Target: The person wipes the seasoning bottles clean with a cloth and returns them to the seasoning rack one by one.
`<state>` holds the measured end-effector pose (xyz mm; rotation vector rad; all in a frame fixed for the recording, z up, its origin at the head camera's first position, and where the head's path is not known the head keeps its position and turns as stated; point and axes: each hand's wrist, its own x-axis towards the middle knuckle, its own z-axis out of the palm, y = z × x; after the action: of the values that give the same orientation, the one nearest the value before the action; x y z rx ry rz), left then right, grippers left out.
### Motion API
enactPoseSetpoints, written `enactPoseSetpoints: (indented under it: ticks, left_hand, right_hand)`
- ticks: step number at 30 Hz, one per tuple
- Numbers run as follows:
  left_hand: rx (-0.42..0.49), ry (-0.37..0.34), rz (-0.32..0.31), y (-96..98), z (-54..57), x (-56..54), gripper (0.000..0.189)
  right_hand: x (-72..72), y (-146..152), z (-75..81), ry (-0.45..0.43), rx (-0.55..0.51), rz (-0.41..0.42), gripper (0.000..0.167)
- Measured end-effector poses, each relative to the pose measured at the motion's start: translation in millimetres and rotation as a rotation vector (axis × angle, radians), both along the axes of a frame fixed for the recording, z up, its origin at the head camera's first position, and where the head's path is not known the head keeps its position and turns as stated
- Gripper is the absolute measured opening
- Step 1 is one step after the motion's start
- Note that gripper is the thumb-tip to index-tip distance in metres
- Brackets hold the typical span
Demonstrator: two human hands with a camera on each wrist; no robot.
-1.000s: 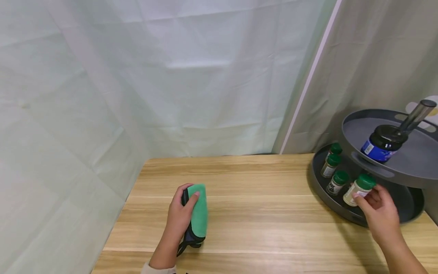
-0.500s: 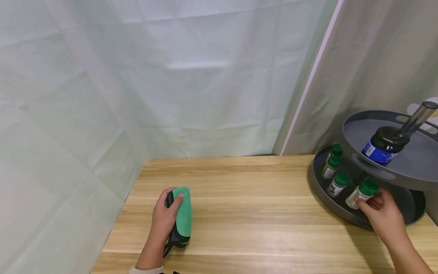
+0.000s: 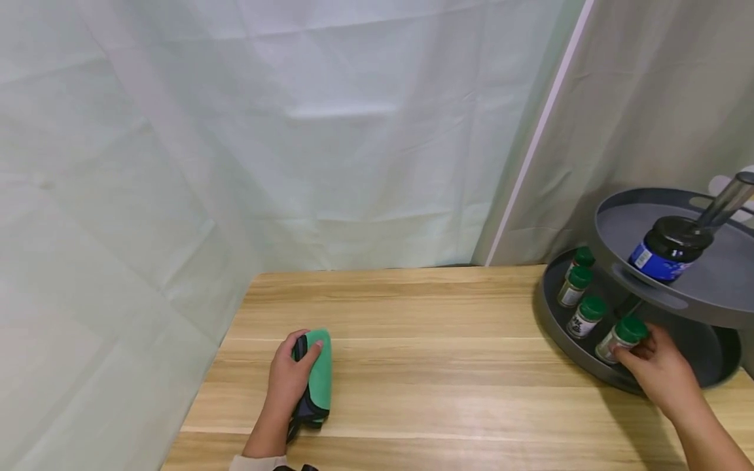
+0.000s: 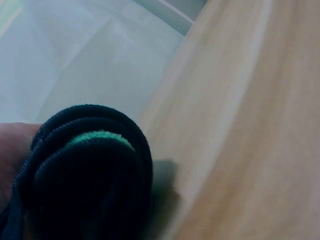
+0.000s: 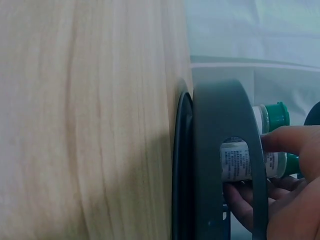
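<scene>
My left hand (image 3: 287, 378) holds a folded green cloth (image 3: 321, 379) with black edging, low over the wooden table at left. In the left wrist view the rolled end of the cloth (image 4: 102, 136) fills the lower left, and little of the hand shows. At the right, my right hand (image 3: 668, 371) grips a green-capped spice jar (image 3: 630, 329) in the lower tier (image 3: 556, 340) of a dark grey two-tier tray. Through the handle slot in the right wrist view, the jar's label (image 5: 236, 162) shows between thumb and fingers. The jar stands upright or nearly so; its base is behind the rim.
Several other green-capped jars (image 3: 586, 317) stand along the lower tier's left side. Overhead, the upper tier (image 3: 730, 261) carries a dark jar with a blue label (image 3: 660, 261) and a grey tube (image 3: 729, 199). Pale curtains (image 3: 353, 163) hang behind the table (image 3: 436, 366).
The jar in my right hand has come down slightly into the lower tier. My left hand has shifted left with the cloth, then a little down.
</scene>
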<state>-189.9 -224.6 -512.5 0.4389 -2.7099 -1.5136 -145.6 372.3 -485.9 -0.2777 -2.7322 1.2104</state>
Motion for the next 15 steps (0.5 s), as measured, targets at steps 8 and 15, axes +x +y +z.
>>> enactPoseSetpoints:
  ticks: [8, 15]
  left_hand:
    - [-0.137, 0.06, -0.012, 3.7, -14.8, -1.7, 0.047]
    - [-0.176, 0.056, -0.006, 5.5, -15.1, -2.3, 0.047]
  right_hand:
    - [-1.9, 0.5, 0.7, -0.028, 0.063, 0.012, 0.063]
    - [-2.6, 1.9, -0.4, -0.06, 0.121, 0.023, 0.066]
